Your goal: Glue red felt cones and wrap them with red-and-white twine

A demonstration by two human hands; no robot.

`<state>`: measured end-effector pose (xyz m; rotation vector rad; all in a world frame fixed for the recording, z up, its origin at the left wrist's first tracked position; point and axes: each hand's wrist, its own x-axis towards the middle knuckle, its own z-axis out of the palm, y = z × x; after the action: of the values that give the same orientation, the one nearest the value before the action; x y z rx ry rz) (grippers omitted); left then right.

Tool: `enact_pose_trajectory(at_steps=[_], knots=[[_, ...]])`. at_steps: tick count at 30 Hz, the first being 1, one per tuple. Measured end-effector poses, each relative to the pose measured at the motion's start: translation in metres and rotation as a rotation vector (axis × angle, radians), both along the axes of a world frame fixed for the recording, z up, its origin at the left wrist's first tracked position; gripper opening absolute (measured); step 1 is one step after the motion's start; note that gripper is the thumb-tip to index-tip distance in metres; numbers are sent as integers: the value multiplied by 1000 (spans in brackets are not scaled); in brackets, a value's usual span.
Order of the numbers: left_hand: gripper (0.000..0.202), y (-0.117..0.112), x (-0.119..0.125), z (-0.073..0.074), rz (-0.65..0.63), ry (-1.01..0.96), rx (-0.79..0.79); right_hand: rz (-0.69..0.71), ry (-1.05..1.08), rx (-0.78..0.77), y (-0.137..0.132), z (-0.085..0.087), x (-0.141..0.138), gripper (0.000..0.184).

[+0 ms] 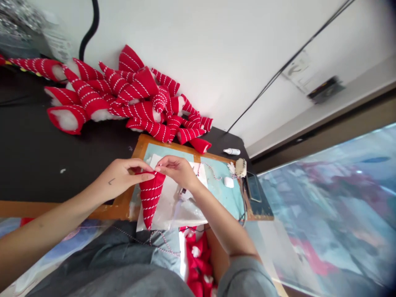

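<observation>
Two bare hands meet over a striped red fabric cone (150,198), with white stitched lines running around it, its tip pointing toward the person and its wide end up at the fingers. The left hand (123,179) pinches the cone's rim between thumb and fingers. The right hand (176,171) sits just beside it, fingers bunched near the rim; whether they clamp the fabric is impossible to tell. The cone lies on a white sheet (161,214) on a wooden-framed pale blue board (216,198), at the edge of a black table (62,144). Red-and-white twine (210,171) crosses the board, and another length (157,243) drapes over grey clothing (123,251) on the person's lap. Beside the twine are a white lump (229,182) and a cream-coloured object (240,167), and a dark phone (253,187) lies near the board's far corner. A white bottle (232,151) lies on the table. Beyond, a heap of similar stuffed cones (130,95) shows white filling against the wall, and more red pieces (198,264) sit below the board.
</observation>
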<state>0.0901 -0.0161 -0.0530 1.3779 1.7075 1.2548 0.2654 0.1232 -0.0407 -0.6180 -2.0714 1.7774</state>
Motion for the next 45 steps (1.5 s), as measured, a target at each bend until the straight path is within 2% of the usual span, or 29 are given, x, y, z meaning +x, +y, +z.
enact_pose_trajectory(at_steps=[3, 5, 7, 9, 10, 12, 14, 16, 17, 19, 22, 27, 30, 33, 35, 38, 40, 45], knots=[[29, 29, -7, 29, -23, 82, 91, -123, 45, 308, 22, 22, -1, 43], [33, 49, -11, 53, -65, 265, 322, -260, 113, 482, 38, 45, 9, 34], [34, 64, -14, 68, -104, 493, 596, -392, 115, 666, 45, 62, 32, 24], [32, 69, -16, 63, -167, 724, 817, -457, -16, 906, 38, 62, 67, 29], [32, 69, -16, 52, -195, 837, 898, -457, -136, 1014, 29, 53, 87, 38], [30, 61, -13, 18, -213, 1044, 1008, -480, -424, 1128, 3, 20, 123, 58], [30, 48, -7, -20, -225, 1143, 1044, -449, -622, 1139, -26, -24, 149, 68], [28, 34, 2, -51, -266, 1176, 1042, -401, -691, 1122, -49, -62, 163, 75], [26, 28, 6, -61, -281, 1175, 1029, -402, -692, 1122, -57, -75, 165, 78], [24, 21, 13, -72, -307, 1146, 996, -431, -654, 1140, -63, -89, 163, 81], [26, 22, 17, -74, -328, 1094, 967, -436, -564, 1160, -54, -89, 154, 75], [21, 31, 5, -70, -286, 1108, 1040, -521, -518, 1135, -45, -83, 151, 47], [18, 33, -3, -69, -259, 1109, 1073, -609, -379, 1117, -66, -79, 160, 35], [22, 33, -6, -70, -234, 1091, 1042, -697, -185, 1019, -101, -66, 161, 26], [22, 33, -8, -72, -227, 1090, 1034, -660, -132, 916, -122, -57, 154, 25], [21, 34, -10, -76, -241, 1108, 1094, -519, -137, 796, -142, -53, 137, 17], [23, 32, -10, -78, -232, 1091, 1084, -483, -160, 770, -145, -57, 127, 11], [30, 23, -5, -79, -215, 1031, 955, -488, -210, 742, -141, -64, 117, 11]])
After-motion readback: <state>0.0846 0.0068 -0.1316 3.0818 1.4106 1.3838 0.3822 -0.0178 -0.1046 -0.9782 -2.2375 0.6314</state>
